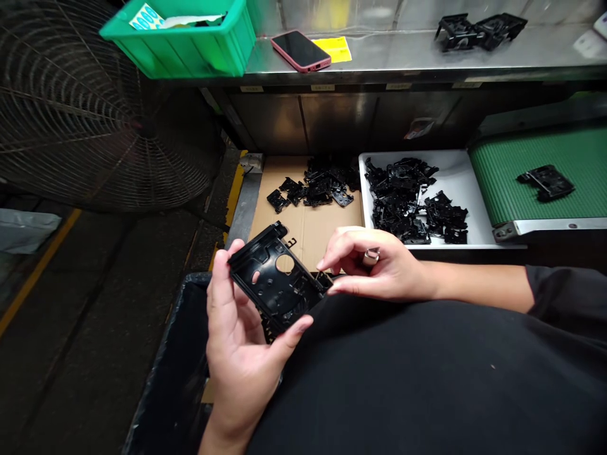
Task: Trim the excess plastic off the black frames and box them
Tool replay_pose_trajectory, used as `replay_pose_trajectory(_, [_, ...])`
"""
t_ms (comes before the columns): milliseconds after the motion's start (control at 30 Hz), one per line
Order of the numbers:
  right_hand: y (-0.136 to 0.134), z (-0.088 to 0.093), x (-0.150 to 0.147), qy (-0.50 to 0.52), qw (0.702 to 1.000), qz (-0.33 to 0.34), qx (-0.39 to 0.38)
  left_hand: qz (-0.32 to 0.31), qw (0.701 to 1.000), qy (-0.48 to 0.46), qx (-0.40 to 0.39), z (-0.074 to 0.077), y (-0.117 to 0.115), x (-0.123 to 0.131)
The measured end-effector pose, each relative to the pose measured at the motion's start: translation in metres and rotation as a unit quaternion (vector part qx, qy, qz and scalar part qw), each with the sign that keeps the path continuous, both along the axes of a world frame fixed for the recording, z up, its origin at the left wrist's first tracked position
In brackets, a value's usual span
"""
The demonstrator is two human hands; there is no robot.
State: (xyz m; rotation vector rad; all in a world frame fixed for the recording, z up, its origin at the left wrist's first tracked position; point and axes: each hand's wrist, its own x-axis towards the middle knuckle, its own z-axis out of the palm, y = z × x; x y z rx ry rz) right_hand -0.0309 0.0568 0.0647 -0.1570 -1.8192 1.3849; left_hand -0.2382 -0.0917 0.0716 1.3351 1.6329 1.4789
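My left hand [239, 357] cradles a black moulded plastic frame [270, 284] with a round hole, its fingers behind and its thumb across the lower edge. My right hand [377, 268], wearing a silver ring [371, 256], reaches in from the right. Its thumb and forefinger straddle the frame's right corner, and I cannot tell whether they grip it. A small black plastic piece [325, 278] lies at that corner, partly hidden by the fingertips. Beyond the hands, loose black parts [322, 186] lie on a cardboard sheet [303, 218].
A white tray [455, 202] holds a heap of black parts, next to a green conveyor belt [521, 180] carrying one more. Above stands a steel shelf [379, 63] with a green bin [184, 47] and a phone [301, 50]. A wire fan [95, 107] stands left; a black-lined bin [175, 360] lies below.
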Motion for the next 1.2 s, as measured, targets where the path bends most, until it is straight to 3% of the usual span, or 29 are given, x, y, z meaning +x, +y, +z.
replay_pose_trajectory(1200, [-0.027, -0.006, -0.020, -0.044, 0.998, 0.037, 0.024, 0.054, 0.998, -0.026, -0.010, -0.014, -0.055, -0.004])
